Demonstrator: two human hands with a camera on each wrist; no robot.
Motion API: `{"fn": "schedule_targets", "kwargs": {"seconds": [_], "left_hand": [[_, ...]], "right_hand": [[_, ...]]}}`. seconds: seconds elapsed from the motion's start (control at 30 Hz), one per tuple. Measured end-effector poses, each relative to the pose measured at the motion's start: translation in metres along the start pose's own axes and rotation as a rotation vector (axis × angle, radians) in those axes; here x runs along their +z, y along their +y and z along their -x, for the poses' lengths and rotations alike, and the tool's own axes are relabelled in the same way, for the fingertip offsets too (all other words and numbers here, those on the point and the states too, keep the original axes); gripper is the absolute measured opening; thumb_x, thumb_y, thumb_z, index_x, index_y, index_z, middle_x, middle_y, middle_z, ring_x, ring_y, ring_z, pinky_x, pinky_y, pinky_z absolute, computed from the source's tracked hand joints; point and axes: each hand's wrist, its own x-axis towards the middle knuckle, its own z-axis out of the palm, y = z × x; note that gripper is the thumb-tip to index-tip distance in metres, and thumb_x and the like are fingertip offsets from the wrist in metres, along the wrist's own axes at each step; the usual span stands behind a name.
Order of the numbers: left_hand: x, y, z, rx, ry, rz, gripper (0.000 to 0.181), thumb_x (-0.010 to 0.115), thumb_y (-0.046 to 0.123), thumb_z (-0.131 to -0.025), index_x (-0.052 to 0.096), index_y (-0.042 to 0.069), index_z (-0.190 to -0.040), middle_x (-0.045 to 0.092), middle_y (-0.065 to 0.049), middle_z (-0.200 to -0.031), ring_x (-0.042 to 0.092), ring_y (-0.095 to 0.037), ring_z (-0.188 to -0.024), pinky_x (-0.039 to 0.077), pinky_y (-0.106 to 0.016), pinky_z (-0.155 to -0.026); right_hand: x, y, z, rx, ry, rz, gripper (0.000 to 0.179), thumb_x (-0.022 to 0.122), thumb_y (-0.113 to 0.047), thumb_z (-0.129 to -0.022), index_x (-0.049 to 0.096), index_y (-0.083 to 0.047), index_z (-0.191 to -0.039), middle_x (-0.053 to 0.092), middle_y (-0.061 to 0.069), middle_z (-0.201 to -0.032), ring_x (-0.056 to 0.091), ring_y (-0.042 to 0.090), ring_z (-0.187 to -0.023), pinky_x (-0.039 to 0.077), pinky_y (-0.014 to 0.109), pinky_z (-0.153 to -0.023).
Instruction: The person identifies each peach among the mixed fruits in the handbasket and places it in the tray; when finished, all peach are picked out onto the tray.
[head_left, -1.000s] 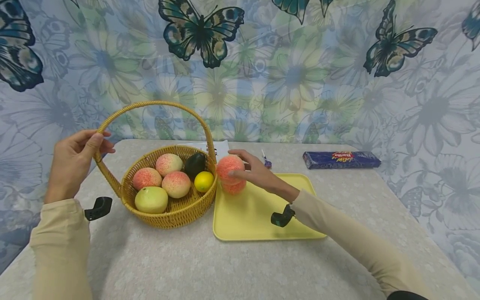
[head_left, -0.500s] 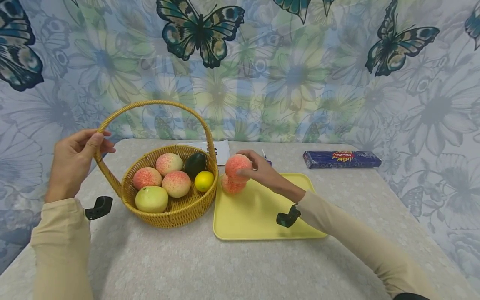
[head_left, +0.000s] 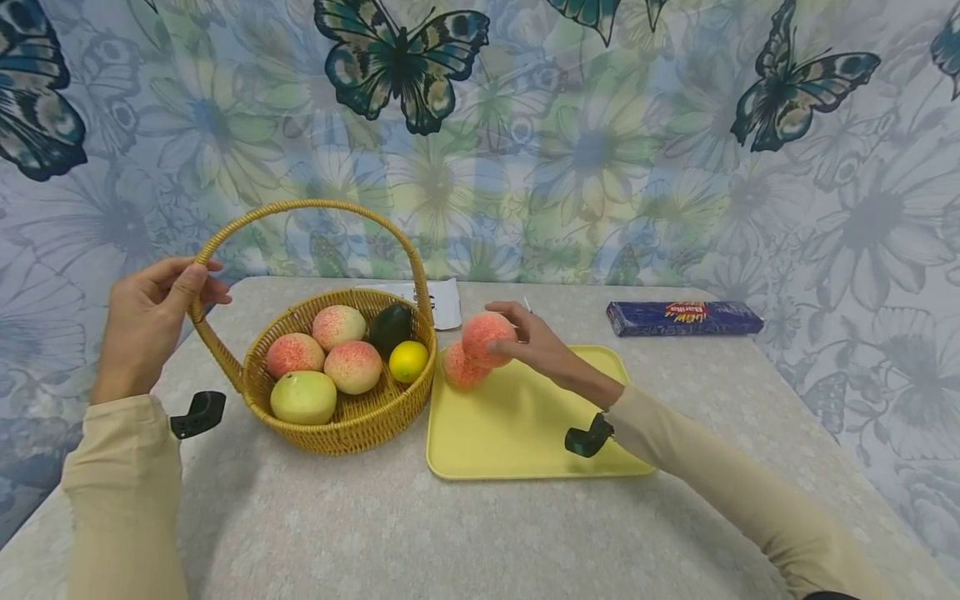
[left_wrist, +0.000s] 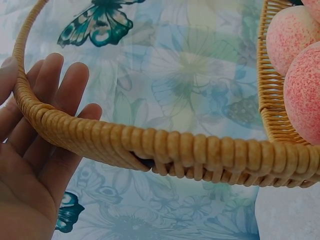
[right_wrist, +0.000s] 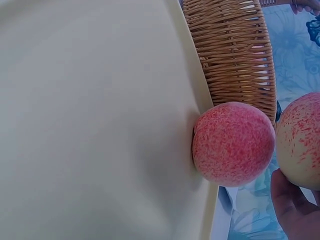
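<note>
My left hand [head_left: 153, 321] pinches the left side of the arched handle [left_wrist: 150, 150] of a yellow wicker basket [head_left: 330, 437]. Inside lie several peaches [head_left: 352, 367], a pale green round fruit [head_left: 303, 398], a lemon [head_left: 408, 362] and a dark avocado [head_left: 390, 331]. Over the far left part of a yellow tray [head_left: 517, 442], my right hand [head_left: 540, 346] holds a pink-red peach [head_left: 487, 339] between thumb and fingers. A second peach [right_wrist: 234, 144] rests on the tray near its left edge, partly behind the held one in the head view.
A blue Barilla pasta box [head_left: 684, 319] lies at the back right of the table [head_left: 360, 533]. Behind the basket is a white printed sheet [head_left: 442, 302]. The thin white stick [head_left: 527, 305] of something hidden shows behind my right hand. A butterfly-patterned cloth [head_left: 480, 167] hangs at the back.
My right hand has moved right with its peach, away from the basket rim, uncovering more of the peach on the tray. The left hand and basket stay in place.
</note>
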Motion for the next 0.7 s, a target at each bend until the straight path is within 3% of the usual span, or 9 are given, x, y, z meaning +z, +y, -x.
{"fn": "schedule_targets", "kwargs": {"seconds": [0.47, 0.7], "left_hand": [[-0.002, -0.003, -0.001, 0.021, -0.001, 0.053, 0.029, 0.053, 0.021, -0.099, 0.063, 0.0, -0.117, 0.068, 0.008, -0.081, 0.065, -0.003, -0.078, 0.047, -0.009, -0.075], [-0.001, -0.002, 0.0, 0.017, 0.001, 0.034, 0.029, 0.052, 0.022, -0.099, 0.063, 0.002, -0.117, 0.068, 0.011, -0.082, 0.065, -0.002, -0.079, 0.046, -0.009, -0.075]], "right_hand": [[-0.009, 0.007, 0.012, 0.002, 0.001, -0.027, 0.054, 0.059, -0.018, -0.091, 0.039, -0.007, -0.14, 0.047, 0.015, -0.136, 0.052, 0.032, -0.122, 0.048, 0.044, -0.093], [-0.015, 0.014, 0.015, -0.022, -0.016, -0.018, 0.052, 0.059, -0.018, -0.092, 0.042, -0.01, -0.141, 0.048, 0.015, -0.136, 0.056, 0.03, -0.116, 0.05, 0.042, -0.09]]}}
